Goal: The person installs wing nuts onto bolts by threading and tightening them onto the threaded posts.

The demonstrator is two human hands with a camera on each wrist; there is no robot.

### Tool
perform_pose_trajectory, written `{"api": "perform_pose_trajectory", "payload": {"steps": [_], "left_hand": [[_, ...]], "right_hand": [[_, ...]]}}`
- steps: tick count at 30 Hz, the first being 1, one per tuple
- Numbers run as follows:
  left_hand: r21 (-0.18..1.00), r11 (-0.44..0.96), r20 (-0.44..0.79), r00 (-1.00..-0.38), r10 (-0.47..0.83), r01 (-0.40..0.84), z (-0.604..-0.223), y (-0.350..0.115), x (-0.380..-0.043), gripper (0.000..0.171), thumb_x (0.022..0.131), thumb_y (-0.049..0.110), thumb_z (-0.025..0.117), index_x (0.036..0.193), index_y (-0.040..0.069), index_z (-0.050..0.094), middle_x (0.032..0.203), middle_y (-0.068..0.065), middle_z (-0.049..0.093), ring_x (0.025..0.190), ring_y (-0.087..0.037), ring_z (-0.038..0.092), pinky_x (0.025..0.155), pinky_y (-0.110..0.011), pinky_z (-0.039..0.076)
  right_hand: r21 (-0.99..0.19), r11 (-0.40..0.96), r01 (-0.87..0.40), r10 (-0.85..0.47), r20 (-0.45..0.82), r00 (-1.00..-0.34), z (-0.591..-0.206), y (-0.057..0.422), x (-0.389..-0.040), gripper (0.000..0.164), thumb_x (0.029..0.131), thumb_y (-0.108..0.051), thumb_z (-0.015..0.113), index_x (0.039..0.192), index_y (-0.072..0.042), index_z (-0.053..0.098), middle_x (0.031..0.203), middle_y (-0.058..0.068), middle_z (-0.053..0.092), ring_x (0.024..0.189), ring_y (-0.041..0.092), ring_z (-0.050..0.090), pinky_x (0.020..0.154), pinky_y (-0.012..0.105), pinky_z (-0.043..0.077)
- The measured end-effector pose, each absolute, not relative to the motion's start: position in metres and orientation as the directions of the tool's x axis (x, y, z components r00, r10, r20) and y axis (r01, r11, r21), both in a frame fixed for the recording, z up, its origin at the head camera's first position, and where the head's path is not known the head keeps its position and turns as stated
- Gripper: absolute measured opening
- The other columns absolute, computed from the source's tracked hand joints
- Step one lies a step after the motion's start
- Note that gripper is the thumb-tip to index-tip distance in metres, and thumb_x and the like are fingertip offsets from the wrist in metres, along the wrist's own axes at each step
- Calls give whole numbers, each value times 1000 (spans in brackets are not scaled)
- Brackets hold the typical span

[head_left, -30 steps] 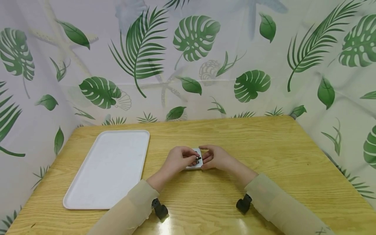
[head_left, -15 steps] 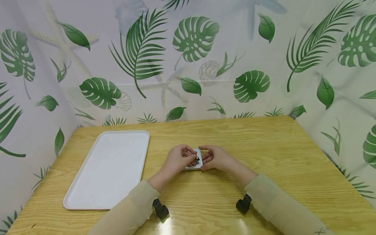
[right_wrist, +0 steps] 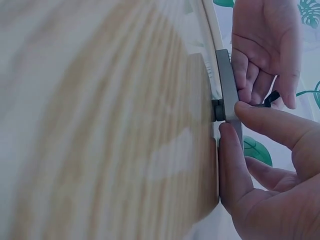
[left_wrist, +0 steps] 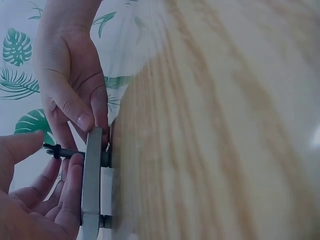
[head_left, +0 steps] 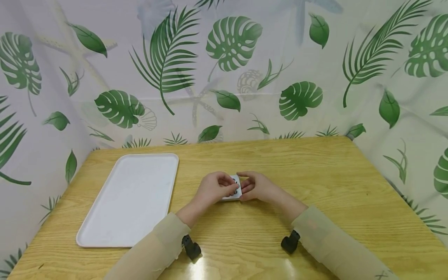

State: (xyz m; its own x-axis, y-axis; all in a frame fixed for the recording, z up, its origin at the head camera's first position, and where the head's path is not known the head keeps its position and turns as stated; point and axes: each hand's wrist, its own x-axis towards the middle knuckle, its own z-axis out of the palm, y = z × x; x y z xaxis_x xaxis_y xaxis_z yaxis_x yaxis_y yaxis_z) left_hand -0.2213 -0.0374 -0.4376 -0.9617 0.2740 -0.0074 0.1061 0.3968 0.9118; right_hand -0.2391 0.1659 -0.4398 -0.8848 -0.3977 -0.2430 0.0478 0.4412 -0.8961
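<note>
A small pale metal plate point(head_left: 237, 181) is between both hands near the table's middle. Dark bolts stick out below it, two of them point(left_wrist: 105, 159) showing in the left wrist view. A dark bolt with a winged head point(left_wrist: 58, 151) stands out from the plate's upper face. My left hand point(head_left: 212, 189) has thumb and fingers around that winged head, covering most of it in the head view. With its thumb on the upper face and a finger beneath, my right hand point(right_wrist: 285, 172) pinches the plate's right edge. Dark round spots show on the plate beside the left fingertips.
A white rectangular tray point(head_left: 131, 202) lies on the left part of the wooden table point(head_left: 301, 167). A leaf-printed cloth point(head_left: 224, 89) hangs along the back and sides. Each sleeve carries a small black camera at the wrist.
The bolt's dark wing, visible earlier and turning, is now hidden under the left fingers. The left thumb has shifted slightly right over it. The right hand keeps its hold on the plate.
</note>
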Motion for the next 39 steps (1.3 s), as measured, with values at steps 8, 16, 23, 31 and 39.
{"api": "perform_pose_trajectory", "payload": {"steps": [8, 16, 23, 31, 39], "left_hand": [[907, 407, -22, -954, 299, 107, -437, -38, -221, 20, 90, 10, 85, 106, 2, 75, 100, -12, 77, 82, -11, 71, 78, -27, 60], [908, 409, -34, -957, 288, 91, -437, -40, -222, 14, 94, 8, 76, 107, 3, 78, 101, -11, 76, 84, -12, 67, 75, -24, 56], [925, 377, -57, -959, 276, 53, -436, -39, -221, 16, 97, 2, 67, 109, 0, 77, 99, -14, 77, 81, -11, 70, 75, -24, 59], [944, 329, -52, -964, 260, 38, -439, -38, -223, 11, 103, 1, 66, 109, -5, 72, 96, -19, 78, 77, -12, 73, 74, -28, 63], [939, 341, -49, -965, 256, 43, -438, -38, -222, 13, 100, 10, 72, 107, 0, 72, 95, -14, 77, 77, -10, 70, 74, -28, 61]], "right_hand": [[-889, 453, 59, -367, -247, -897, -439, 163, -238, 83, 87, 11, 80, 159, 4, 41, 126, 25, 66, 106, 24, 72, 82, 26, 61], [-894, 444, 62, -363, -242, -900, -437, 162, -236, 83, 86, 12, 79, 159, 5, 41, 128, 27, 66, 109, 28, 72, 83, 27, 61], [-893, 443, 74, -348, -248, -904, -437, 161, -235, 82, 86, 12, 80, 159, 4, 42, 129, 27, 66, 110, 29, 72, 83, 28, 62], [-891, 442, 100, -341, -270, -901, -437, 162, -236, 84, 87, 10, 81, 160, 1, 41, 131, 25, 65, 111, 26, 71, 85, 27, 61], [-893, 439, 100, -344, -269, -900, -438, 163, -237, 82, 88, 9, 80, 160, 1, 42, 130, 25, 65, 108, 23, 71, 85, 28, 62]]}}
